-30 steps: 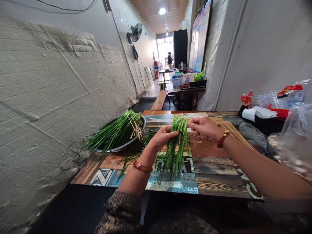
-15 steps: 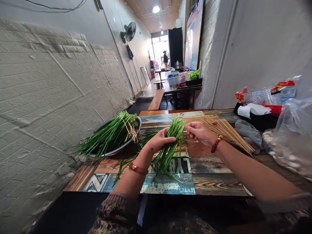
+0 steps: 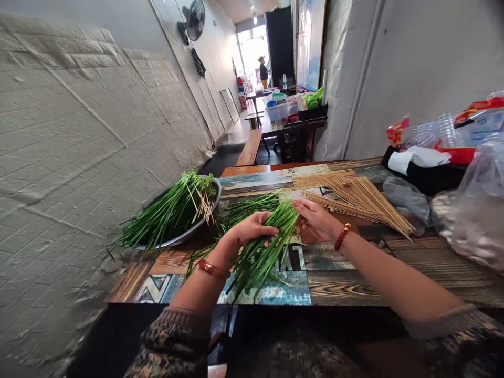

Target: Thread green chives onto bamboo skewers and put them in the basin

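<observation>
A bunch of garlic chives (image 3: 262,254) is gripped in my left hand (image 3: 252,231), its thumb lying across the stalks. The pale cut ends point away from me, and the green leaves hang toward the table's front edge. My right hand (image 3: 315,215) is closed in a pinch against the right side of the pale ends. A thin bamboo skewer (image 3: 311,229) seems to stick out beneath its fingers, mostly hidden. More loose chives (image 3: 255,205) lie on the table behind my left hand. Bare bamboo skewers (image 3: 366,202) lie in a fanned pile beyond my right hand.
At left, a metal basin (image 3: 185,240) holds chives (image 3: 165,210) with several skewers (image 3: 202,205) on top. Plastic bags (image 3: 478,205) and packaging (image 3: 425,160) crowd the patchwork-patterned table's (image 3: 346,294) right side. Farther back are a bench (image 3: 250,147), another table and a person (image 3: 263,72).
My view has tilted down and shifted slightly. My right fingers have come in against the pale chive ends, and the bunch now slants more, its leaves swung to the left.
</observation>
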`<state>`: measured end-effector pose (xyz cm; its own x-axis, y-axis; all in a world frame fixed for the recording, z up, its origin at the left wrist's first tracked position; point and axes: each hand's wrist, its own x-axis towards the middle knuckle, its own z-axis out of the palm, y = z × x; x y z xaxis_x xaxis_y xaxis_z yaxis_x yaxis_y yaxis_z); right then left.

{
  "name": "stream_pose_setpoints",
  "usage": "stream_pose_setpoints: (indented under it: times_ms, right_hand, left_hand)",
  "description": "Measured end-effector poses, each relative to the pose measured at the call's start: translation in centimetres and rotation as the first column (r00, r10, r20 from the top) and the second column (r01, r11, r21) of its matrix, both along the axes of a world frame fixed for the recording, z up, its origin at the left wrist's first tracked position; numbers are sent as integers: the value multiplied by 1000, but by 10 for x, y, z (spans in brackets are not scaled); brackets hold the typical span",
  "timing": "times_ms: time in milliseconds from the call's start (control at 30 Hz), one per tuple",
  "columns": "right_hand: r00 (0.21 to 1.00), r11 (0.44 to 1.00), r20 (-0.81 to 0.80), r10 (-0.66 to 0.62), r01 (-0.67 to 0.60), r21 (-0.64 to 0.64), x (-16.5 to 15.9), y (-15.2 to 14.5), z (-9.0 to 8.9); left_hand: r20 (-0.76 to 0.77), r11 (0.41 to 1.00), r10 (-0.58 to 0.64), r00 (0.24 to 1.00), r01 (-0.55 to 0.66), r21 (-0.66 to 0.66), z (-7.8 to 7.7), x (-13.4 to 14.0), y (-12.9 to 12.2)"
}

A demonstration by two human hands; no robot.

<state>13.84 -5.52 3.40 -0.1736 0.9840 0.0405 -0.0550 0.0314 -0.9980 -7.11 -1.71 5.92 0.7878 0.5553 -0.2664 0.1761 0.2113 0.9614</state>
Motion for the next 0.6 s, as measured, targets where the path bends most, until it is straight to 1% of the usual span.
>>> stream_pose_setpoints:
  times_ms: [100, 167, 233, 300, 367, 433, 500, 567, 600]
  right_hand:
    - [996, 993, -15, -92, 93, 74, -8, 4, -9]
    - [991, 991, -70, -111, 115, 65, -5, 4, -14]
    - [991, 998, -117, -64, 66, 12, 5, -2, -18]
    - [993, 998, -107, 42, -47, -46, 20, -11, -21]
    - [992, 986, -73, 105, -113, -119, 36, -24, -26]
    - [991, 973, -54, 120, -128, -194, 51, -36, -32]
    - [993, 961, -86, 85, -104, -258, 62, -44, -37]
    - [989, 955, -149, 22, -65, -290, 71, -47, -41]
    - [985, 952, -173, 2, -55, -302, 75, -46, -42]
  left_hand:
    - [-23, 999, -41, 999, 41, -34, -2, 6, -3]
    - [-25, 1000, -14, 1000, 13, -24, 0, 4, -3]
    - [-13, 998, 61, 998, -61, 17, 4, -3, -1]
    - [-11, 984, 154, 988, -152, 93, 7, -15, 1]
    - [-35, 953, 246, 969, -236, 189, 9, -30, 1]
    - [-95, 918, 318, 943, -281, 279, 6, -46, -3]
    - [-200, 889, 354, 913, -263, 376, 2, -63, -10]
    - [-349, 843, 382, 856, -169, 510, -4, -83, -18]
    - [-431, 808, 407, 805, -97, 581, -7, -93, -23]
